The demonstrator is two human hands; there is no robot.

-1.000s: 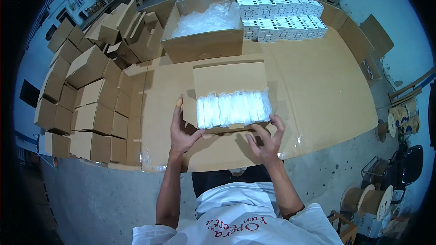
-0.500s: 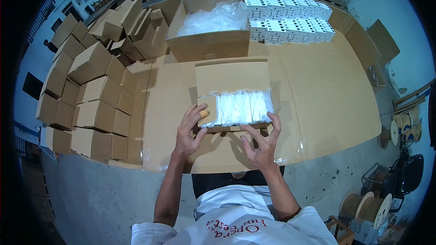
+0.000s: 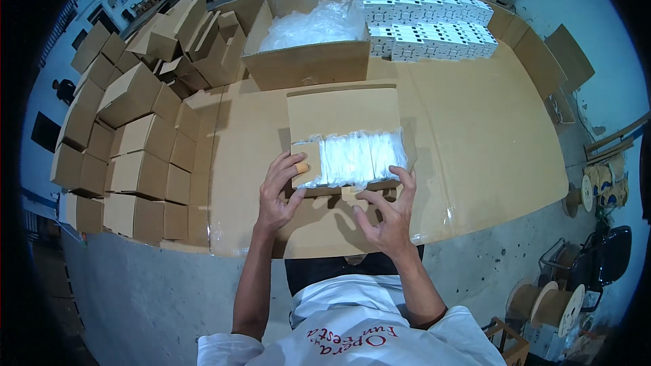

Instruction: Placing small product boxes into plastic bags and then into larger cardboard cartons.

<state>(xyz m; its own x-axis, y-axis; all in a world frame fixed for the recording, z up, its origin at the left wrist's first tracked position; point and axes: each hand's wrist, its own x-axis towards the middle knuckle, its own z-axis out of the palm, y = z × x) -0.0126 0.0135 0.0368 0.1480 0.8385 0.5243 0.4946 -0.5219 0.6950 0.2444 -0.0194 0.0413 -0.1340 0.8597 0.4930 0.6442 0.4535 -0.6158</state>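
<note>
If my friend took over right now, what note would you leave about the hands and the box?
Left hand: open, fingertips on the left end of the small open cardboard box, by its side flap.
Right hand: open, fingers spread at the box's front edge, thumb near the front flap.
The box sits on the cardboard-covered table, its lid flap folded back, filled with a row of clear plastic-wrapped items.
Done: box filled.
Left: flaps not yet closed.
Nearby: large carton of plastic bags, stacked white packs, folded small boxes on the left.
</note>
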